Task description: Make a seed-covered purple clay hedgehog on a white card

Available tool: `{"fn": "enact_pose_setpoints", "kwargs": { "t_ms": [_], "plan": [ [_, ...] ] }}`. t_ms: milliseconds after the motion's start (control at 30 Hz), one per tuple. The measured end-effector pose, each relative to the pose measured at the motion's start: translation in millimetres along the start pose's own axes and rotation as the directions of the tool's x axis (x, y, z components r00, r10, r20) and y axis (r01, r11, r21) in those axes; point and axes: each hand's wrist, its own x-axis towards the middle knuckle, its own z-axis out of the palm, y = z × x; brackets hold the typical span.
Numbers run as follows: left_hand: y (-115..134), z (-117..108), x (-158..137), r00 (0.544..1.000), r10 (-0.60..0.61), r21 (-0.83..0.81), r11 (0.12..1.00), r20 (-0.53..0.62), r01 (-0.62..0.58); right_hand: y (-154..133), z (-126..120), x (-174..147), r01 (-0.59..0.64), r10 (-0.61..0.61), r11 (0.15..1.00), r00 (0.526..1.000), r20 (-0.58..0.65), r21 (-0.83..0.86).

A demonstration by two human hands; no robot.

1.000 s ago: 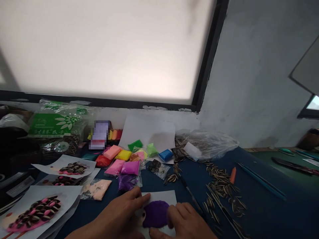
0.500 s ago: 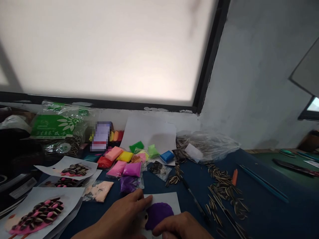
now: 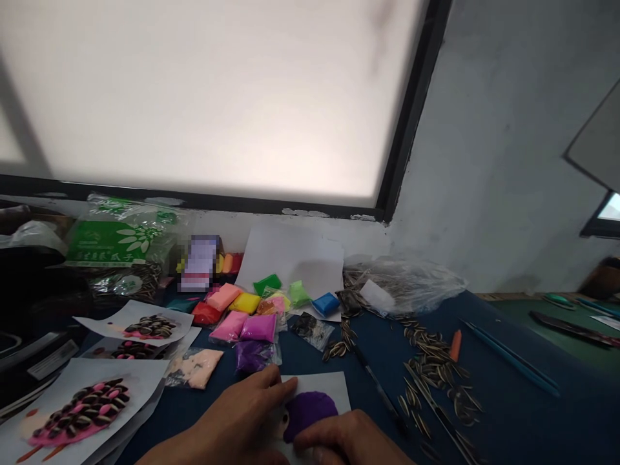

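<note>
A flattened patch of purple clay lies on a white sheet of paper at the bottom centre. Beside its left edge are a pale, peach-coloured piece and a small dark dot. My left hand rests on the sheet's left side, index finger stretched toward the purple patch; its lower fingers are partly hidden. At the patch's lower edge is my right hand, fingers bent and closed, with the bent index finger touching the clay. Whether anything sits between that finger and thumb cannot be made out.
Bagged coloured clay lies ahead. Finished seed-and-clay pictures are stacked left. A pen, loose sunflower seeds, metal tweezers, an orange stick and blue tweezers lie right. A green seed bag stands behind.
The view has shifted slightly, so the pictures at left appear a little farther right and higher. My right index finger has moved very slightly left along the clay's lower edge.
</note>
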Motion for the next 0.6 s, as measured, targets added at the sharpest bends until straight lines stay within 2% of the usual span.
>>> {"fn": "enact_pose_setpoints", "kwargs": {
  "t_ms": [167,300,400,467,500,567,600],
  "plan": [
    [2.1,0.4,-0.9,1.0,-0.005,0.024,1.0,-0.01,0.005,5.7,2.5,-2.5,-0.036,0.037,0.999,0.999,-0.035,0.019],
    [4.0,-1.8,-0.9,1.0,-0.011,0.023,1.0,0.016,0.01,16.6,6.7,-7.3,-0.036,0.034,0.999,0.998,-0.055,-0.04],
    [5.9,-3.8,0.0,0.999,-0.027,0.008,1.0,0.037,0.027,22.5,8.3,-9.1,0.036,-0.063,0.989,0.98,-0.186,-0.146],
    [6.9,-4.2,1.1,0.998,-0.046,0.004,0.999,0.047,0.046,24.1,8.4,-7.3,0.155,-0.252,0.936,0.923,-0.292,-0.316],
    [7.0,-4.0,1.8,0.997,-0.053,0.004,0.999,0.054,0.053,24.5,8.5,-5.4,0.203,-0.368,0.876,0.868,-0.334,-0.437],
    [5.4,-2.5,3.1,0.996,-0.059,0.012,0.998,0.063,0.058,25.4,9.1,-1.2,0.219,-0.58,0.709,0.721,-0.379,-0.67],
    [3.6,-1.3,3.7,0.997,-0.052,0.013,0.999,0.058,0.051,26.0,9.7,0.6,0.209,-0.659,0.644,0.641,-0.394,-0.736]
  ]
}}
